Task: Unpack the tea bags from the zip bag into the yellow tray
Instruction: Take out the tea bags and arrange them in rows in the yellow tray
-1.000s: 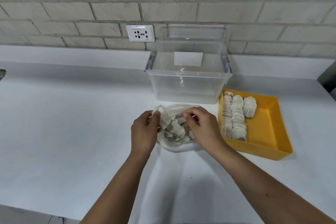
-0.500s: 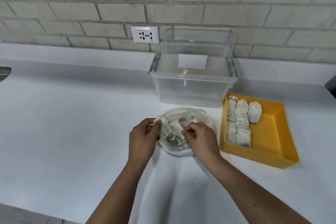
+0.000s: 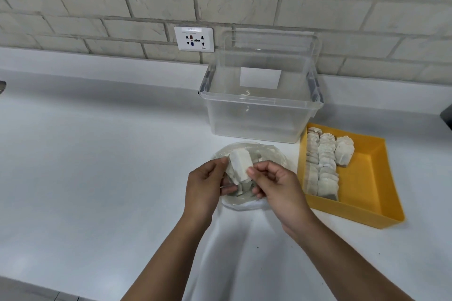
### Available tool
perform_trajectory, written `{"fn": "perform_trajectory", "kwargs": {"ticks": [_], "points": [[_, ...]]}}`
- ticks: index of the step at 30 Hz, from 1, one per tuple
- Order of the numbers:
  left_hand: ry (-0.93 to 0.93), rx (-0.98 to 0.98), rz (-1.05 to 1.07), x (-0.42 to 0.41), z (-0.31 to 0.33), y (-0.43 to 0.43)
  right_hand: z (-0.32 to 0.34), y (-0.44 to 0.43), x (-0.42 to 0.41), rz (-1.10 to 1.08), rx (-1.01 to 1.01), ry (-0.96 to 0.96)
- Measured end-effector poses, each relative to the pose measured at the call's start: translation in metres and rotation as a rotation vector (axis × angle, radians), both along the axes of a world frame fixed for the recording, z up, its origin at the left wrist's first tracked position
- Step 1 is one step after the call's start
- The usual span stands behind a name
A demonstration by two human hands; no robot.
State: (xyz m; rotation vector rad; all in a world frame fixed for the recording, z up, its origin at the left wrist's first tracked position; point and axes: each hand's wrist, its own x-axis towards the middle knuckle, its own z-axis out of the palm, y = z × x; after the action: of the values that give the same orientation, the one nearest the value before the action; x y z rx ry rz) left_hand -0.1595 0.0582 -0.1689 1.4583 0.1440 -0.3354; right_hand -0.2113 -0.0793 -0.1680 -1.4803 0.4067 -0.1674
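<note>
A clear zip bag (image 3: 271, 154) lies on the white counter in front of me, with a few tea bags still showing inside it. Just above the bag, a small stack of white tea bags (image 3: 241, 166) is held between both hands. My left hand (image 3: 208, 186) pinches its left side. My right hand (image 3: 276, 186) pinches its right end with thumb and forefinger. To the right stands the yellow tray (image 3: 367, 193), where several tea bags (image 3: 322, 166) lie in rows along its left side.
A clear plastic storage box (image 3: 259, 115) stands behind the zip bag, with its lid propped against the brick wall. A wall socket (image 3: 194, 39) sits to its left. The counter's front edge runs along the lower left.
Both hands have lifted a stack of tea bags up out of the zip bag. The zip bag looks flatter and emptier than before.
</note>
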Motion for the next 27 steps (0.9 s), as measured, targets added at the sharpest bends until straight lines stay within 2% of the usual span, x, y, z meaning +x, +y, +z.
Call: {"fn": "perform_trajectory", "kwargs": {"ticks": [5,11,17,21,24,27], "points": [[0.073,0.002,0.008,-0.001,-0.003,-0.002,-0.015,0.004,0.006,-0.005,-0.062,0.067],[-0.031,0.096,-0.037,0.002,-0.004,0.007,-0.019,0.006,0.015,0.003,-0.087,0.082],[-0.163,0.24,-0.006,0.018,-0.009,0.024,-0.04,-0.007,0.055,0.063,-0.367,0.275],[-0.174,0.268,-0.01,0.023,-0.008,0.027,-0.045,-0.001,0.073,0.041,-0.538,0.305],[-0.162,0.276,0.003,0.024,-0.011,0.028,-0.043,0.01,0.08,0.031,-0.739,0.338],[-0.156,0.272,0.001,0.024,-0.014,0.03,-0.04,0.01,0.076,0.0,-0.753,0.314]]}}
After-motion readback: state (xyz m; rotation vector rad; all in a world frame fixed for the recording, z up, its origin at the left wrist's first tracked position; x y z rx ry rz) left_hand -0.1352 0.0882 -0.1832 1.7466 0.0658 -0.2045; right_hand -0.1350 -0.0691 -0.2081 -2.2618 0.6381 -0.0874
